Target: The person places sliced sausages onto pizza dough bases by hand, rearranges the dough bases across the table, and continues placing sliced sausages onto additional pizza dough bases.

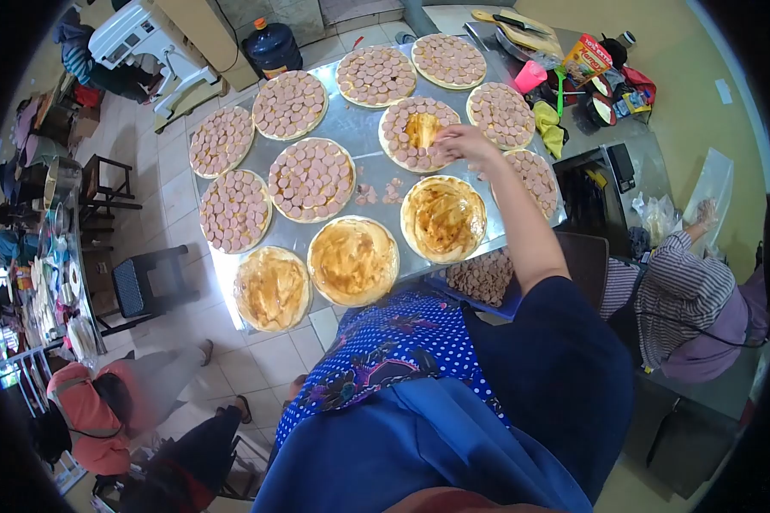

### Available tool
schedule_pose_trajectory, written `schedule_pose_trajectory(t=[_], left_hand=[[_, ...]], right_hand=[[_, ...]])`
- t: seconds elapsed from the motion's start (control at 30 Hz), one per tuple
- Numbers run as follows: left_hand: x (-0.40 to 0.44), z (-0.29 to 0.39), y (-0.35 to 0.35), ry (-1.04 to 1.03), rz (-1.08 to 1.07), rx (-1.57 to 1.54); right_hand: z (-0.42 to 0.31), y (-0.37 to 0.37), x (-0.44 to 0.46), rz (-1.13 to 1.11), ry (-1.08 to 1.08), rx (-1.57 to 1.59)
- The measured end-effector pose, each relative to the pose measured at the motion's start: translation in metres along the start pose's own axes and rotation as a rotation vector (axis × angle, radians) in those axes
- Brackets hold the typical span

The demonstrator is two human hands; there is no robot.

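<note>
My right hand (464, 143) reaches over a round pizza base (422, 134) partly covered with sausage slices, its middle bare and sauced. The fingers are bent together at the right edge of that bare patch; what they hold is too small to make out. Nearer to me lie sauced bases without slices: one (443, 219) on the right, one (353, 261) in the middle and one (271, 290) on the left. Several slice-covered pizzas (312, 179) surround the working one. At the table's near edge, a blue crate (512, 305) holds many sausage slices. My left hand is out of view.
Loose slices (393, 190) lie on the metal table (370, 162). A side counter bears a pink cup (530, 77), a yellow cloth (551, 128) and a knife (522, 25). A person in striped sleeves (689, 274) works at the right. Others stand at the lower left.
</note>
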State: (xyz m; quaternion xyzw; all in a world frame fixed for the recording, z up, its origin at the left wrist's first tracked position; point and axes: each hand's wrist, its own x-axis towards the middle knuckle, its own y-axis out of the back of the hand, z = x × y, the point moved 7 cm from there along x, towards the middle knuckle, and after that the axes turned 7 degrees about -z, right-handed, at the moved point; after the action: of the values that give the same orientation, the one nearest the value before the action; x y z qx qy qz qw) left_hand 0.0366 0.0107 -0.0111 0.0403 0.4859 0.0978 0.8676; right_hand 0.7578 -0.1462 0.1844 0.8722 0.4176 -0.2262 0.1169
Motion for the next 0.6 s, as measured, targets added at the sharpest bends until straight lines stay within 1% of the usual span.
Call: schedule_pose_trajectory(t=[0.03,0.1,0.13,0.2,0.3,0.33,0.4,0.43,0.5,0.53,0.6], left_hand=[[-0.001,0.001,-0.001,0.018,0.005,-0.012],[-0.002,0.001,-0.002,0.052,0.014,-0.033],[-0.002,0.0,-0.002,0.069,0.017,-0.042],[-0.002,-0.002,-0.002,0.099,0.024,-0.06],[-0.003,-0.008,-0.002,0.148,0.037,-0.087],[0.001,-0.007,-0.001,0.068,0.032,-0.117],[0.007,-0.014,-0.002,0.062,0.039,-0.173],[0.008,-0.012,-0.002,0.047,0.045,-0.225],[0.008,-0.013,-0.003,0.063,0.067,-0.181],[0.008,-0.014,-0.004,0.057,0.072,-0.15],[0.005,-0.015,-0.007,0.052,0.081,-0.124]], right_hand=[[0.002,0.022,-0.009,0.072,-0.019,-0.081],[0.031,0.064,-0.006,0.17,-0.062,-0.194],[0.046,0.074,-0.004,0.164,-0.065,-0.198],[0.045,0.089,-0.01,0.362,-0.003,-0.695],[0.045,0.084,-0.016,0.322,-0.037,-0.623],[0.04,0.081,-0.019,0.315,-0.038,-0.624],[0.036,0.078,-0.025,0.334,-0.128,-0.6],[0.047,0.084,-0.019,0.328,-0.128,-0.602],[0.039,0.093,-0.014,0.467,0.003,-0.975],[0.04,0.094,-0.013,0.461,0.008,-0.979],[0.03,0.091,-0.019,0.561,0.133,-1.114]])
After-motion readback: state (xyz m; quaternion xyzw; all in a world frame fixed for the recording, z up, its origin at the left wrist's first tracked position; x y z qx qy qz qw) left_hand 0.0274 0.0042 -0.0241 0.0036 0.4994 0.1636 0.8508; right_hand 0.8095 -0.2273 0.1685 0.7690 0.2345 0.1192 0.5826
